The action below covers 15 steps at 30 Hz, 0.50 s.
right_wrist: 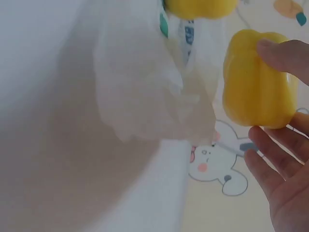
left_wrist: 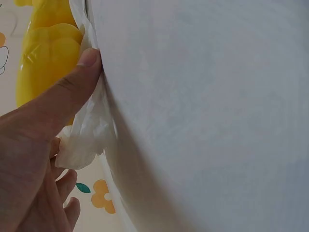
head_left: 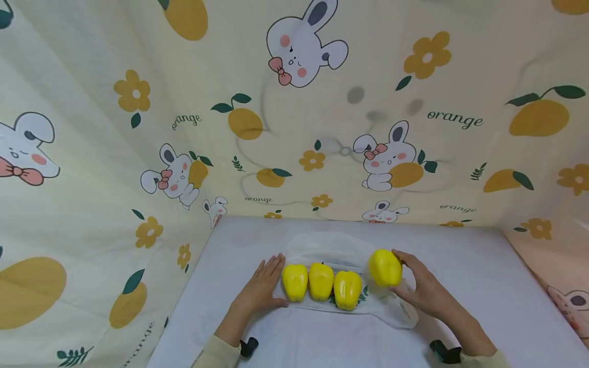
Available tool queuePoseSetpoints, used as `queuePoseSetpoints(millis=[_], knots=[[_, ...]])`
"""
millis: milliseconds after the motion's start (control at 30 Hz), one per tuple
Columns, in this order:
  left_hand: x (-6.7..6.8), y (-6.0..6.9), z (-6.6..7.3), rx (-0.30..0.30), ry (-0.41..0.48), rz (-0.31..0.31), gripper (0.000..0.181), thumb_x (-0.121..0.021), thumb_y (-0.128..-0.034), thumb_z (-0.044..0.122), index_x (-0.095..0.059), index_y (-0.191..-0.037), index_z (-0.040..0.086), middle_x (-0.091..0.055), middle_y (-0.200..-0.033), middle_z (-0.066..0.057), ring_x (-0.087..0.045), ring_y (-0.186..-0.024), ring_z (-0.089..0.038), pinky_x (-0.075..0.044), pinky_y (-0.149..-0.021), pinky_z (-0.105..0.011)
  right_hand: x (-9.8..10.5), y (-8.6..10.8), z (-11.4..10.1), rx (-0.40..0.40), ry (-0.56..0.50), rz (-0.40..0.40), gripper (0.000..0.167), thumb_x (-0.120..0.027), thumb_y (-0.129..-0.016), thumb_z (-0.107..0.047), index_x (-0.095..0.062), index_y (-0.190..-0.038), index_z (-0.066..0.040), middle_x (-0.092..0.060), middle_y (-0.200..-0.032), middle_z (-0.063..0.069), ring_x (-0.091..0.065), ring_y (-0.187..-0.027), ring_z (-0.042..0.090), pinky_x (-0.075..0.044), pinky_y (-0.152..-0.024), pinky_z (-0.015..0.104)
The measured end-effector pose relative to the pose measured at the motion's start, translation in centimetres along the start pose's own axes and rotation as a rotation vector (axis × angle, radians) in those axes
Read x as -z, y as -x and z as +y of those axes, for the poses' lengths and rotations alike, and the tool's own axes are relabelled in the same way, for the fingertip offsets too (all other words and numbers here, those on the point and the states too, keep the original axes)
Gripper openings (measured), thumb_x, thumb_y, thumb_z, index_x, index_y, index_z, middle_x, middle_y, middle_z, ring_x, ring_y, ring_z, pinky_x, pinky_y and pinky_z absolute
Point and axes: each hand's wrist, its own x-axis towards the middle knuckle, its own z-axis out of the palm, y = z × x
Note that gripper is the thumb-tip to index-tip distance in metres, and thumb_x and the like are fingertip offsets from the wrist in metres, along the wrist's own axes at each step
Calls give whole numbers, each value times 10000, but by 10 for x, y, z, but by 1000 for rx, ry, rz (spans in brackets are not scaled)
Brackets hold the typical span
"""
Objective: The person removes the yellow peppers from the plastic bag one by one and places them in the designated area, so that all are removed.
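In the head view, three yellow bell peppers, the left one, the middle one and the right one, sit in a row on a thin white plastic bag with green print. My right hand holds a fourth yellow bell pepper between thumb and fingers, over the bag's right part. The right wrist view shows the thumb on one side of this pepper. My left hand lies at the bag's left edge with its fingers extended; its thumb touches the plastic in the left wrist view.
A white table surface lies under everything. Behind and at the sides hangs a cream cloth printed with rabbits, oranges and flowers. Dark wrist-worn devices show at the left wrist and the right wrist.
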Motion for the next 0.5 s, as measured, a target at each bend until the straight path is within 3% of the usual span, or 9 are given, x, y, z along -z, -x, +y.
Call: queuePoseSetpoints(millis=[500], knots=[[0,-1,1,12,-13,-1,1237,-903,-823,543,-188,-1726,92,-163,-1804,-82,-175,-1659,-280,-131,-1354,-505,7,-22,28,10,-3,35,944,-937,-838,-110,-386,-1592,30,-507,-1516,240,-562,-1260,397,-526,-1044,679]])
